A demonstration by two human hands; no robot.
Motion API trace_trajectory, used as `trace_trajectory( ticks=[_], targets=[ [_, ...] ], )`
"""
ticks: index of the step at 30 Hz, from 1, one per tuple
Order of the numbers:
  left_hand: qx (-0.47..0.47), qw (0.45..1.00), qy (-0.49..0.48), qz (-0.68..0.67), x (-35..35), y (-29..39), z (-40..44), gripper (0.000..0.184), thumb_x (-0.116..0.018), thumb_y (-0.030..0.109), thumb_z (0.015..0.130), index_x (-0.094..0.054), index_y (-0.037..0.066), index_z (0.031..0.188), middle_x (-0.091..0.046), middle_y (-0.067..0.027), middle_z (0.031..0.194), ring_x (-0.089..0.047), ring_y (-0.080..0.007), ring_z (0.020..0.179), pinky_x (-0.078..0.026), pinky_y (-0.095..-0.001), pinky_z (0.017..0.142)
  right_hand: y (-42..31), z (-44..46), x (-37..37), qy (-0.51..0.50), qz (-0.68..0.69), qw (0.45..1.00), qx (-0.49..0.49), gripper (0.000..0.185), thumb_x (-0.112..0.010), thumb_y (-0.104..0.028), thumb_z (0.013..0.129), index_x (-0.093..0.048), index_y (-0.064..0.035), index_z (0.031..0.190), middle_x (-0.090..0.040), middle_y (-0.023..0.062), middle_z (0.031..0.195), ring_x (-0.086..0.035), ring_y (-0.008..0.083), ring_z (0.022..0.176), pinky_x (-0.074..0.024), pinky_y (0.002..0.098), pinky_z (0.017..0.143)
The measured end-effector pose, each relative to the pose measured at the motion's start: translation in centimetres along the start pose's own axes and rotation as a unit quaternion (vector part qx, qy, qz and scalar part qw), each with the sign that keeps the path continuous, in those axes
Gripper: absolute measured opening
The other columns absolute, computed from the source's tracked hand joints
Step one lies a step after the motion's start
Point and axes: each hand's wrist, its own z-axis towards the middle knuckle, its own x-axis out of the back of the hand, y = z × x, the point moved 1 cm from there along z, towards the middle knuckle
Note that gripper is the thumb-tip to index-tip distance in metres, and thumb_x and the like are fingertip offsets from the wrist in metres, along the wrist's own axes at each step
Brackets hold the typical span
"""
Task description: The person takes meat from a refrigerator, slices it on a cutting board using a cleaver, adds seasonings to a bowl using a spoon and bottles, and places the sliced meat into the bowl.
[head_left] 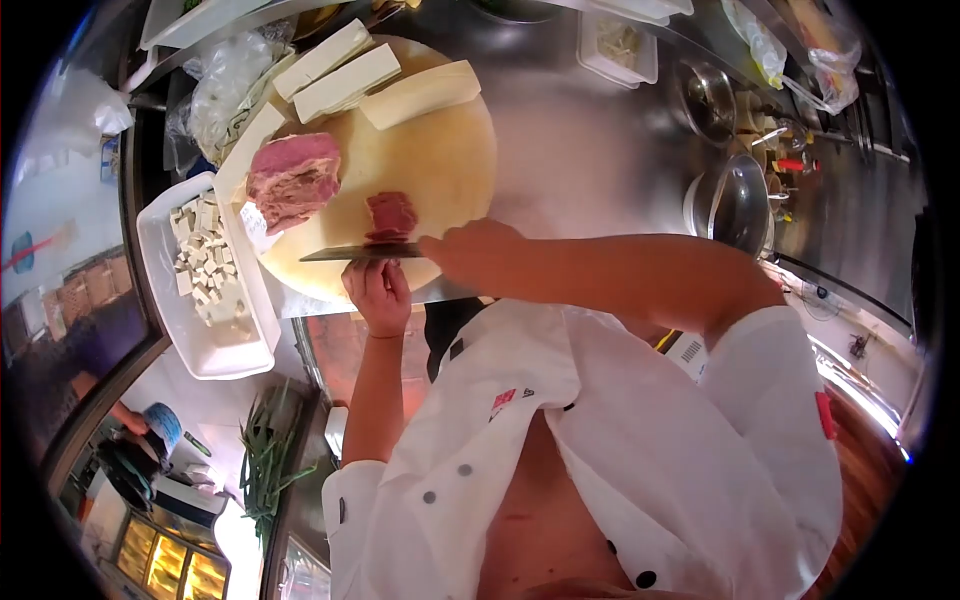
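Observation:
My right hand (470,255) is closed round the handle of a kitchen knife (345,253), whose blade stands nearly edge-on and points left across the round cutting board (440,150). Just beyond the blade lies a small pile of red meat slices (390,215). My left hand (380,292) is on the near side of the blade, its fingers curled up against it; whatever they hold is hidden. A large chunk of pink meat (293,182) rests on the board's left side. Pale tofu-like blocks (348,82) lie along the far edge.
Left of the board stands a white tub (235,345) of pale cubes (205,250). Plastic bags (230,90) are bunched at the back left. Metal bowls (735,205) and a white container (618,50) stand to the right. Green stalks (268,455) lie lower left. Another person's arm (125,415) shows far left.

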Motion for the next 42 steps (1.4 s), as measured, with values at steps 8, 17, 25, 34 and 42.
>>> trace_trajectory(
  ticks=[8,17,25,34,42],
  targets=[
    [-0.023,1.000,0.011,0.009,-0.2,0.2,0.1,0.021,-0.067,0.005,0.090,-0.069,0.006,0.110,-0.067,-0.0129,0.111,-0.059,-0.0366,0.101,-0.045,-0.0464,0.090,0.0,3.8,-0.9,0.033,0.018,0.999,0.017,0.017,-0.053,-0.021,0.097,-0.054,-0.0061,0.106,-0.068,0.0151,0.084,-0.071,0.0377,0.079,-0.0547,0.0492,0.067],
    [-0.028,0.999,0.020,0.015,-0.3,-0.4,-0.8,0.023,-0.067,0.003,0.088,-0.069,0.003,0.111,-0.068,-0.0147,0.117,-0.061,-0.0389,0.100,-0.045,-0.0468,0.091,-3.4,-6.7,6.5,-0.135,-0.069,0.982,-0.111,0.025,-0.057,-0.010,0.094,-0.053,-0.0063,0.119,-0.067,0.0165,0.098,-0.072,0.0350,0.086,-0.0568,0.0471,0.071],
    [-0.018,0.998,0.055,-0.003,-0.7,-0.9,-1.2,0.020,-0.068,0.002,0.087,-0.068,0.003,0.107,-0.066,-0.0156,0.110,-0.060,-0.0397,0.100,-0.048,-0.0480,0.087,-2.5,-3.2,4.5,-0.094,-0.035,0.994,-0.051,0.032,-0.059,-0.008,0.092,-0.053,-0.0061,0.123,-0.067,0.0159,0.090,-0.071,0.0364,0.081,-0.0556,0.0486,0.067],
    [-0.017,1.000,0.010,0.010,0.1,-0.2,-0.7,0.019,-0.071,0.006,0.089,-0.069,0.006,0.108,-0.068,-0.0120,0.110,-0.058,-0.0339,0.097,-0.046,-0.0445,0.087,-2.6,6.2,-0.2,0.065,0.059,0.996,-0.026,0.021,-0.051,-0.022,0.097,-0.057,-0.0071,0.110,-0.069,0.0158,0.088,-0.071,0.0376,0.081,-0.0568,0.0479,0.068],
    [-0.012,0.999,0.043,0.019,-0.7,-0.8,-2.3,0.019,-0.067,0.005,0.091,-0.067,0.002,0.110,-0.068,-0.0147,0.117,-0.058,-0.0370,0.104,-0.044,-0.0470,0.091,-3.2,-6.0,5.6,-0.100,-0.054,0.990,-0.087,0.022,-0.060,-0.012,0.093,-0.056,-0.0074,0.115,-0.070,0.0151,0.093,-0.072,0.0357,0.085,-0.0563,0.0483,0.072]
  ],
)
